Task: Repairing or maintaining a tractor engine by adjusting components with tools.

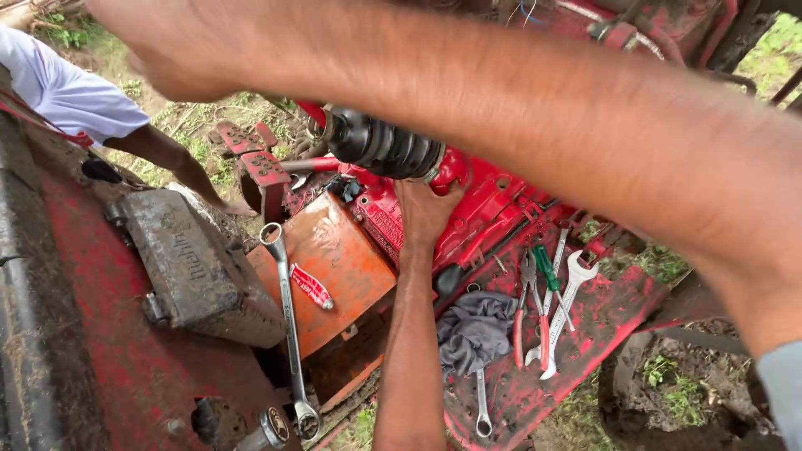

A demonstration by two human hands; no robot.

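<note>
A: Outdoors, grass and mud under red tractor [501, 209]. Our left hand [426, 209] grips under black rubber boot [384, 149].
B: Right hand [180, 63] blurred, fingers can't tell. We risk a muddy slip, boot tearing; long wrench [288, 326] could slide off.

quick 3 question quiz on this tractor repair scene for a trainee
1. True or false: the left hand touches the black ribbed boot from below.
2. Which tool lies right of the grey rag on the red platform? A) hammer B) red-handled pliers C) drill
3. Fill in: the long ring spanner lies along the edge of the ____ panel.

Key: 1 true; 2 B; 3 orange
</note>
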